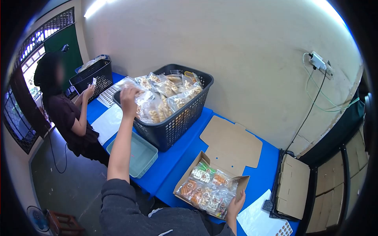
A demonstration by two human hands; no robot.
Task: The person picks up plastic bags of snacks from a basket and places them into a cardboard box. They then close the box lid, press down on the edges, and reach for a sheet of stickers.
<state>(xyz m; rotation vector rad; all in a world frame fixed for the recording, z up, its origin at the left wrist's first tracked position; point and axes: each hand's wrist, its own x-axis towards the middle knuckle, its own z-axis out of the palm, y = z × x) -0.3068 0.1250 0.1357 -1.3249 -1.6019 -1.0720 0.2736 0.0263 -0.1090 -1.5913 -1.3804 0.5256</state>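
Observation:
My left hand point(129, 99) reaches to the near left corner of a black perforated basket point(179, 124). Its fingers are curled on the clear plastic of a snack packet, partly blurred. Many clear packets of pale snacks point(173, 88) fill the basket to its rim. Lower right, my right hand point(236, 205) grips the right side wall of an open cardboard box point(243, 184). Inside the box lie several snack packets point(204, 198) with round brown labels, holding white, orange and green pieces. The box's flat lid point(232, 143) is folded back on the blue tablecloth.
A pale green tray point(143, 155) stands before the basket. At the left, a person point(71, 114) holds a small item beside another black basket point(96, 76). Label sheets point(283, 228) lie at both ends. Flattened cardboard point(293, 185) stands right, below a wall socket with cables point(318, 61).

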